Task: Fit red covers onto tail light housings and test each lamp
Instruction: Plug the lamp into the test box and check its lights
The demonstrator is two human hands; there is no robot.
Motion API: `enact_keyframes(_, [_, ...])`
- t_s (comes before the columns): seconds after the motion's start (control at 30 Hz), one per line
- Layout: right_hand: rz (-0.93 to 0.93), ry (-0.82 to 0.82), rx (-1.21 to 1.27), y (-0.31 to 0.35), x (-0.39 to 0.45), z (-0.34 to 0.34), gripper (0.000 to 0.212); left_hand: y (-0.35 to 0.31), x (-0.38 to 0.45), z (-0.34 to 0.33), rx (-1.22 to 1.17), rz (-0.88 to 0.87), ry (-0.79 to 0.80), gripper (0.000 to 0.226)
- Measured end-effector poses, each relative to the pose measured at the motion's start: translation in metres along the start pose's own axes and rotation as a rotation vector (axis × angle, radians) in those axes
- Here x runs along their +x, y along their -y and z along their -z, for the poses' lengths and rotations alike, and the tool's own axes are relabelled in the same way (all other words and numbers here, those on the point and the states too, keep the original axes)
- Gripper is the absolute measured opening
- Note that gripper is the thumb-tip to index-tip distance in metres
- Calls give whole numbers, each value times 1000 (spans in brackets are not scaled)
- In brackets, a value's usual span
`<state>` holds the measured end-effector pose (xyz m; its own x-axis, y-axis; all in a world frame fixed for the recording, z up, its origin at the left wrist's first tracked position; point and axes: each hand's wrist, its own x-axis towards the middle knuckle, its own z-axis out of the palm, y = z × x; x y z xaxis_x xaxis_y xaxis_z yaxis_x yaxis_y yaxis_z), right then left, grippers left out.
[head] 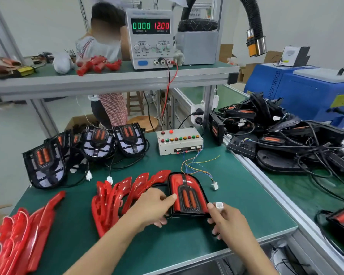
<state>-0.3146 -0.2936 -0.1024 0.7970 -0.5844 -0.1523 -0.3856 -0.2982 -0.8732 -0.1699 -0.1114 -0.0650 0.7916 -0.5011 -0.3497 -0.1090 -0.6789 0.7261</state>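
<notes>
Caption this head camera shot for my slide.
Both hands hold a red-covered tail light on the green bench; right hand pinches its white connector.

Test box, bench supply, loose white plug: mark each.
test box (pixel 179 141), head view, top panel below the buttons
bench supply (pixel 152 38), head view, front panel
loose white plug (pixel 214 185), head view, connector body

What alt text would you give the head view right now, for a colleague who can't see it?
Two hands hold a tail light with its red cover fitted on a green bench: the left hand grips its left edge, the right hand pinches a white connector. Loose red covers lie left, uncovered housings and a button test box behind.
</notes>
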Motion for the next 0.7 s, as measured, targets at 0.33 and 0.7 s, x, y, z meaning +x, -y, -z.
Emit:
enact_keyframes(0.33, [-204,56,563,15,-10,0,25,0,-11,-32,-660,128,41,28])
enact_keyframes(0.7, [50,-183,482,-4,-11,27,51,39,-59,-18,-566,-96,-57,19])
